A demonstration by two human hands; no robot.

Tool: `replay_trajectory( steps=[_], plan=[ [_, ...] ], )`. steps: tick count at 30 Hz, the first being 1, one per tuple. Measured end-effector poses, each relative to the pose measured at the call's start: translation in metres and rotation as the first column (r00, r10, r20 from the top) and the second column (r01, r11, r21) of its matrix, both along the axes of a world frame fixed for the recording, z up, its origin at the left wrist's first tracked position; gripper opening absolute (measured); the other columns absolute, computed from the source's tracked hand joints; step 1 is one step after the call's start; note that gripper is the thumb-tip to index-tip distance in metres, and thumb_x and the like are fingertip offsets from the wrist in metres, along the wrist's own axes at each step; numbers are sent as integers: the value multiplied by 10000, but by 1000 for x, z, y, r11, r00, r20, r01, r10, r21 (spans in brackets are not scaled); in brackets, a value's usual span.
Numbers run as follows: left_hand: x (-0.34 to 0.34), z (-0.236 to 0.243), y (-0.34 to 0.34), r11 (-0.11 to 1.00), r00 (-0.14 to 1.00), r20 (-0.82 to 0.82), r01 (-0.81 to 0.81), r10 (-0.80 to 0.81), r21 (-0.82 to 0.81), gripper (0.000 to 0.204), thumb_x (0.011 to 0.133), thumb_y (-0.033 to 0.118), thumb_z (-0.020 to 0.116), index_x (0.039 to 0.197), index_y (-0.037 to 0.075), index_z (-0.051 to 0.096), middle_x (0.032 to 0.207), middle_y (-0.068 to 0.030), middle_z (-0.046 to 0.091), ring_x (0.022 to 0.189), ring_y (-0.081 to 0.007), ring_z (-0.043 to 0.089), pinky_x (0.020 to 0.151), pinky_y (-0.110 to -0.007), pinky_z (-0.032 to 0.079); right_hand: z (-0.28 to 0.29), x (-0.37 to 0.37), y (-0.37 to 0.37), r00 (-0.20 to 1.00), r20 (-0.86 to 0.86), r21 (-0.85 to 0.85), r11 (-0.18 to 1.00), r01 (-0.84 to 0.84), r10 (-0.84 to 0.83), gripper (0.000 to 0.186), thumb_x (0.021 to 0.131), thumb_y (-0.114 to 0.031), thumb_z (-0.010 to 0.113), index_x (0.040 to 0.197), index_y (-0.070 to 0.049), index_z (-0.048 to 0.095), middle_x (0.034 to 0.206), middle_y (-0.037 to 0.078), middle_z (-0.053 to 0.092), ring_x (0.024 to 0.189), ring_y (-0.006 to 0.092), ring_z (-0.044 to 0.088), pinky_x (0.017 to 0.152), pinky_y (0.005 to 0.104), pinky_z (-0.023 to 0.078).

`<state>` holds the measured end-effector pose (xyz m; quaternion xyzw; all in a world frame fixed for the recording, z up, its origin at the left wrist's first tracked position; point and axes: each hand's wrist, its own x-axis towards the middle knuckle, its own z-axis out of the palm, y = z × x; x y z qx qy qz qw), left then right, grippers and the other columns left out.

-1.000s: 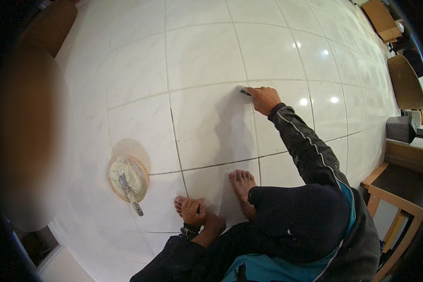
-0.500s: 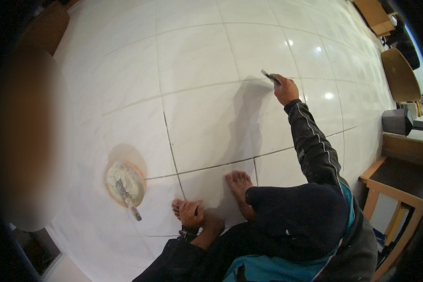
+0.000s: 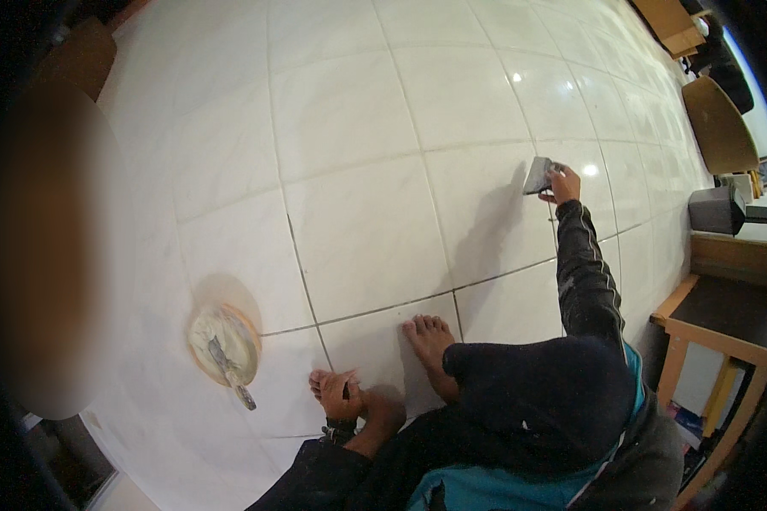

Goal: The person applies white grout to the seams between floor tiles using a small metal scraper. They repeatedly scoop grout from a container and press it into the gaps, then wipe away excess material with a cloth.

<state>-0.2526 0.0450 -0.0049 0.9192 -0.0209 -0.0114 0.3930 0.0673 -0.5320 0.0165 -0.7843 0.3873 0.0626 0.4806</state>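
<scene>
My right hand (image 3: 564, 185) grips a scraper (image 3: 537, 175) with a flat grey blade, held over the white tiled floor (image 3: 362, 221) at the right of centre. The blade casts a long shadow on the tiles; whether its edge touches them I cannot tell. Low in the view, my left hand (image 3: 339, 396) rests on my bare left foot, fingers apart and no tool in it. To its left, a round bowl (image 3: 255, 328) contains a pale paste (image 3: 206, 334). A second tool (image 3: 242, 393) leans in the paste, its handle sticking out over the near rim.
Dark joints (image 3: 383, 307) run between the nearer tiles; farther joints look pale. My bare right foot (image 3: 430, 345) stands near the middle. At right are a wooden-framed piece of furniture (image 3: 716, 341), a grey bin (image 3: 716, 210) and a brown rounded panel (image 3: 717, 123). A blurred patch covers the far left.
My right hand has moved right and slightly nearer, and the scraper has turned so its blade face shows. My left hand stays on the foot.
</scene>
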Motion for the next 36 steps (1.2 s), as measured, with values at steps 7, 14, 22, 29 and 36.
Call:
replay_trajectory(
  steps=[7,14,22,29,36],
  plan=[
    [11,12,9,967,970,-109,-230,219,-107,157,832,63,588,943,35,695,824,-113,698,789,-283,675,741,-391,525,2,-5,46,993,83,389,915,-106,80,274,854,-177,591,1092,-71,676,782,44,653,602,163,622,543,307,533],
    [5,13,9,940,944,-157,-313,292,-134,158,811,72,606,939,73,699,834,-91,701,843,-279,660,768,-388,513,28,10,145,912,189,429,805,-410,364,420,926,-299,622,1260,-48,573,859,13,626,639,93,590,512,252,507],
    [-5,10,3,1000,994,-109,-26,26,-3,159,800,113,634,946,92,695,901,-95,694,890,-279,639,926,-421,418,17,25,196,839,141,489,700,-521,526,366,912,-271,659,1168,-22,579,913,34,655,707,121,641,556,280,554],
    [-8,5,5,999,993,-119,-2,-4,-49,161,818,156,633,956,100,692,890,-82,682,917,-268,613,928,-431,409,1,31,242,745,122,566,570,-595,656,305,889,-168,667,1145,-36,567,920,54,660,716,152,658,578,288,573],
    [-14,-12,16,997,974,-221,31,-45,-64,217,809,167,637,1014,112,680,957,-93,675,942,-281,603,920,-444,416,0,48,294,715,73,597,544,-590,695,250,871,-99,607,1106,-27,562,891,47,639,722,148,644,617,297,559]
  ],
)
